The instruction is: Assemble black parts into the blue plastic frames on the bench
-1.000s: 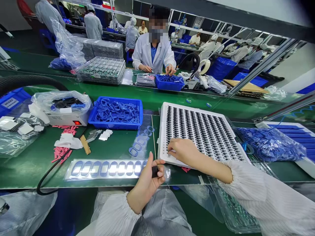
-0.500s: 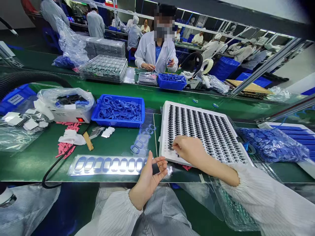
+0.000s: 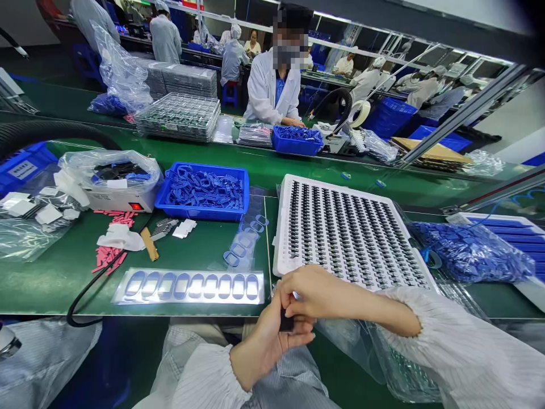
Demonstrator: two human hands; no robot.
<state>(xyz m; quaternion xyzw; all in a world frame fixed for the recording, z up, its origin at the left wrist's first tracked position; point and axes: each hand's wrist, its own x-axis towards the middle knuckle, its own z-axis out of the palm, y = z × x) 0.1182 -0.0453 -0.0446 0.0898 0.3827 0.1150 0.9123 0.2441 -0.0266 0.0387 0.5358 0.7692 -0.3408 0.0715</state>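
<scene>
My left hand (image 3: pixel 266 335) is palm up at the table's front edge, holding a small dark rectangular piece (image 3: pixel 286 321) against its curled fingers. Bent over it, my right hand (image 3: pixel 313 292) has its fingers pinched together at the piece's upper end. Whatever sits in that pinch is hidden by the fingers. Just beyond the hands stands a white tray (image 3: pixel 277 241) with rows of small black parts (image 3: pixel 340 227). To the left of the hands lies a clear strip of blue-rimmed oval stickers (image 3: pixel 196 286).
A blue bin (image 3: pixel 202 190) holds blue plastic frames. Left of it stand a bag-lined white box (image 3: pixel 114 196), pink strips (image 3: pixel 108 257) and a black cable (image 3: pixel 79 301). On the right is a bag of blue parts (image 3: pixel 472 250). A co-worker (image 3: pixel 272 85) sits across the bench.
My right hand has left the tray's near-left corner and come down to my left hand. My left hand has shifted slightly right and lower. The co-worker has leaned and lowered their hands.
</scene>
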